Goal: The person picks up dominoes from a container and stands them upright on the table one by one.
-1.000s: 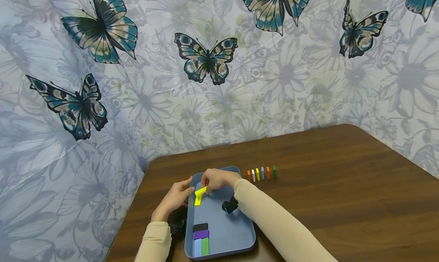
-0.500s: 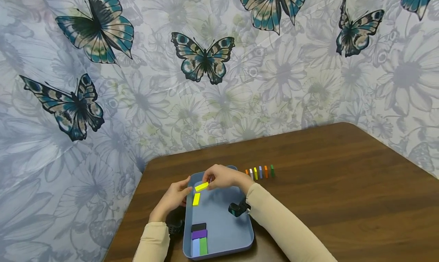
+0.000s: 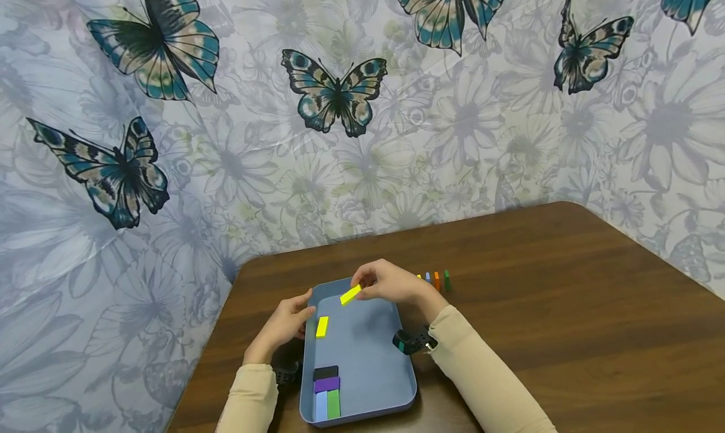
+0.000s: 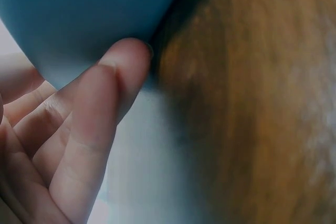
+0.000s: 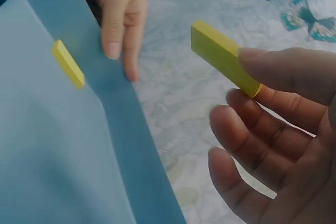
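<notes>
The person's right hand (image 3: 391,283) pinches a bright yellow rectangular block (image 3: 350,295) between thumb and fingers, the remaining fingers loosely bent and slightly apart; the block tilts in the air above the far end of a shallow blue-grey rectangular tray (image 3: 368,364) with rounded corners. The left hand (image 3: 285,320) holds the tray's left wall, its thumb over the rim and its fingers against the outside. In the tray, near that thumb, a second yellow rectangular block (image 3: 322,326) lies by the left wall. At the tray's near left corner four blocks sit touching: a black block (image 3: 325,372) at the far side, a purple block (image 3: 326,384) next, then a light blue block (image 3: 321,406) and a green block (image 3: 333,403) side by side. The tray rests on a dark brown wood-grain table (image 3: 538,332). Beyond the right hand, a row of small coloured blocks (image 3: 437,281) stands upright on the table, partly hidden by the hand; yellow, blue, orange and green ones show.
</notes>
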`<act>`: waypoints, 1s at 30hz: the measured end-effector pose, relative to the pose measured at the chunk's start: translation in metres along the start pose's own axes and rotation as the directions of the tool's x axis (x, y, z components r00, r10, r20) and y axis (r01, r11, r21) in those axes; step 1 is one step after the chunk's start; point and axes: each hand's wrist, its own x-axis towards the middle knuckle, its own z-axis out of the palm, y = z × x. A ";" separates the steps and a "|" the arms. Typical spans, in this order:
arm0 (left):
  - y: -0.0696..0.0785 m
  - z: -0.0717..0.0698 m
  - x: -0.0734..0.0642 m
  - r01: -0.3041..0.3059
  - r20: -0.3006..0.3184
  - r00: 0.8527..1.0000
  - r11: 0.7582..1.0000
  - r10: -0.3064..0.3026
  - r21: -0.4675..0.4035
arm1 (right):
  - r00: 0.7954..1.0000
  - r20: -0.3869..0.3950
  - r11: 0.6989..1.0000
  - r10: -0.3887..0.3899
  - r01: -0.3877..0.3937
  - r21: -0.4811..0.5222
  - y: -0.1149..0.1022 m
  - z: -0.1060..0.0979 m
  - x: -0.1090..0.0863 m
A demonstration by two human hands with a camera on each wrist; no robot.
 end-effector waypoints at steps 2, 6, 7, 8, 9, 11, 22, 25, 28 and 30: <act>0.000 0.000 0.000 0.001 0.001 1.000 1.000 -0.001 0.003 | 1.000 -0.008 1.000 0.004 -0.004 0.010 0.001 -0.005 -0.003; 0.000 -0.001 0.001 0.006 0.000 1.000 1.000 -0.006 0.010 | 1.000 -0.022 1.000 0.016 -0.016 0.015 0.001 -0.013 -0.009; -0.001 -0.001 0.001 0.007 -0.001 1.000 1.000 -0.007 0.011 | 0.999 -0.028 1.000 0.018 -0.018 0.012 0.000 -0.015 -0.010; -0.001 -0.002 0.001 0.007 -0.001 1.000 1.000 -0.007 0.012 | 0.999 -0.031 1.000 0.023 -0.023 0.011 0.000 -0.017 -0.011; -0.001 -0.002 0.001 0.007 0.002 1.000 1.000 -0.007 0.012 | 0.999 -0.034 1.000 0.022 -0.022 0.007 -0.001 -0.019 -0.013; -0.001 -0.003 0.001 0.007 0.002 1.000 1.000 -0.007 0.007 | 0.999 -0.038 1.000 0.026 -0.026 -0.006 -0.003 -0.024 -0.015; 0.000 -0.004 0.003 0.000 -0.001 1.000 1.000 0.000 -0.004 | 0.998 -0.051 0.999 0.033 -0.032 0.008 -0.008 -0.041 -0.030; -0.001 -0.004 0.003 0.002 0.004 1.000 1.000 -0.002 -0.004 | 0.997 -0.060 0.999 0.043 -0.043 0.000 -0.004 -0.045 -0.034; -0.001 -0.003 0.002 0.002 0.009 1.000 1.000 -0.002 -0.001 | 0.997 -0.059 0.998 0.043 -0.045 -0.032 -0.001 -0.049 -0.038; -0.002 -0.003 0.002 0.001 0.009 1.000 1.000 -0.001 -0.002 | 0.997 -0.053 0.998 0.048 -0.050 -0.043 0.001 -0.051 -0.040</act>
